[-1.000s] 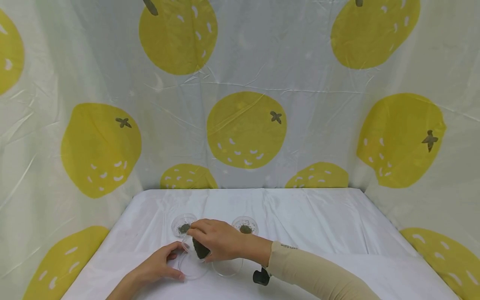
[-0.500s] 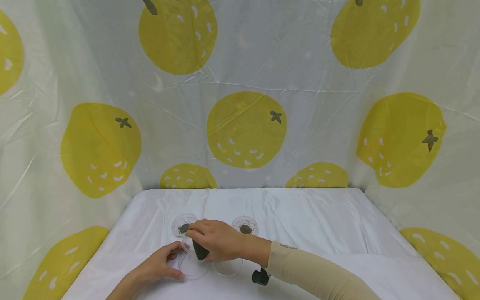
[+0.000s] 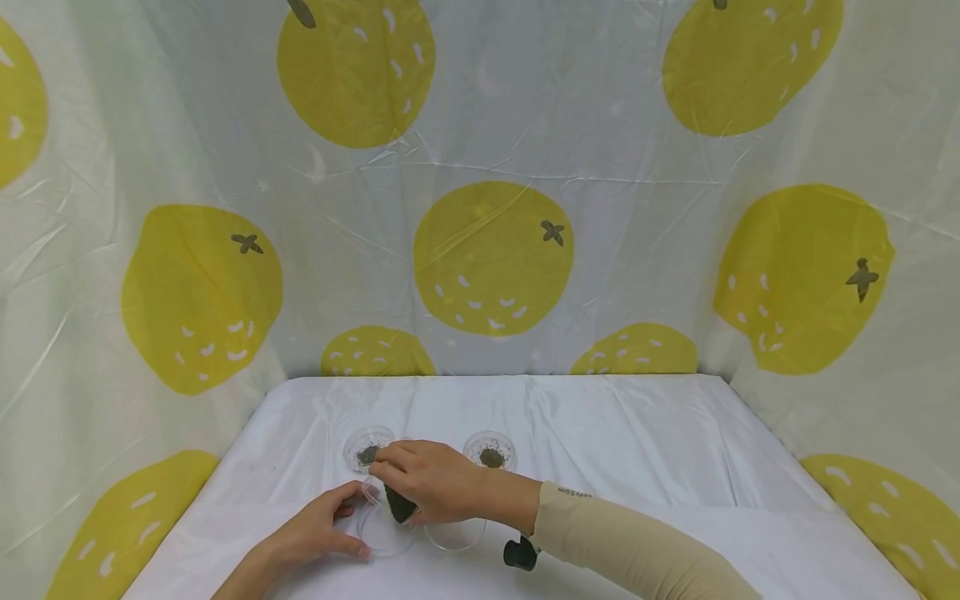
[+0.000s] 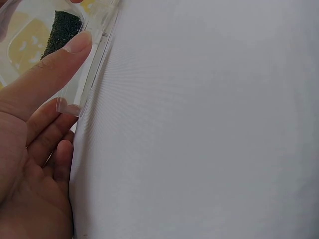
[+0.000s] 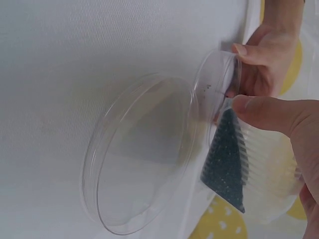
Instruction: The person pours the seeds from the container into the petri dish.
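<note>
My right hand (image 3: 442, 481) grips a clear, ribbed plastic container (image 5: 271, 172), tipped towards the left. Dark green granules (image 5: 224, 164) are banked up along one side inside it. Its mouth end is right at a clear petri dish (image 5: 214, 82), where a few dark specks show. My left hand (image 3: 326, 527) holds that dish at its left side, with the thumb (image 4: 75, 47) along the near rim and the other fingers round the far side. A second clear petri dish (image 5: 142, 154) lies on the cloth just right of the held one, partly behind my right hand in the head view.
Two more petri dishes stand farther back, one at left (image 3: 356, 442) and one at right (image 3: 490, 438), each with a small dark heap of granules. A white cloth (image 3: 600, 450) covers the table. Fruit-printed curtains (image 3: 615, 233) enclose the back and sides.
My right hand and the tipped container have shifted very slightly left, and the granules inside sit a little differently. The left hand keeps its place at the dish.
</note>
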